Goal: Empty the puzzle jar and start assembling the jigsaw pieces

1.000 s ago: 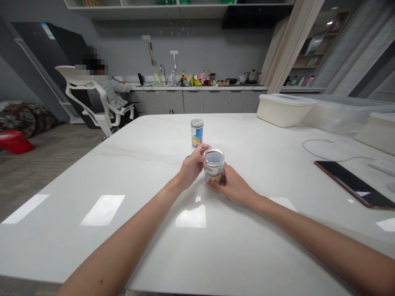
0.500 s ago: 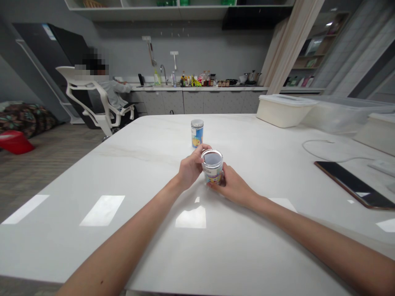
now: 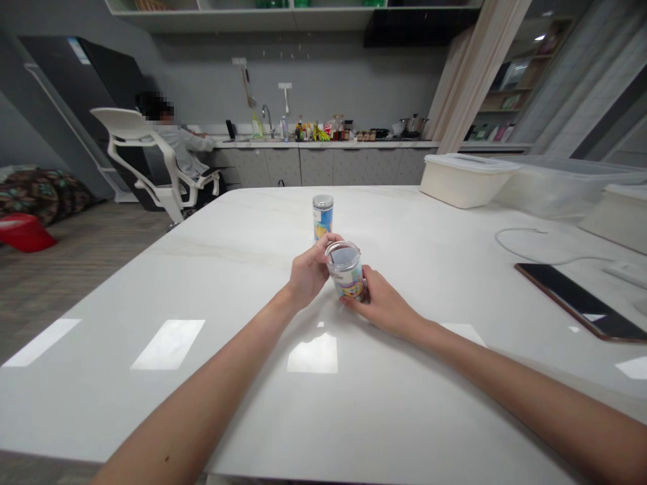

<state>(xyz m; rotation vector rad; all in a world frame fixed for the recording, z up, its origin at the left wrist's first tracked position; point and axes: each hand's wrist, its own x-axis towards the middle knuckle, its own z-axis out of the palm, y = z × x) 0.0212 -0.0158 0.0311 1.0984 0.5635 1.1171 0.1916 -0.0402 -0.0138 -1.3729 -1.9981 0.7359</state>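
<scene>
Both my hands hold a small clear jar with a colourful label over the middle of the white table. My right hand wraps round the jar's lower part from the right. My left hand has its fingers closed on the clear lid at the jar's top edge, and the jar leans to the left. A second, taller jar with a silver lid and blue label stands upright just beyond my hands.
A dark tablet lies at the right with a white cable behind it. White and clear plastic bins stand at the far right. A person sits in a white chair by the kitchen counter beyond the table.
The jar has tipped to the left and moved slightly left in my hands. My left fingers have shifted along the lid's rim.
</scene>
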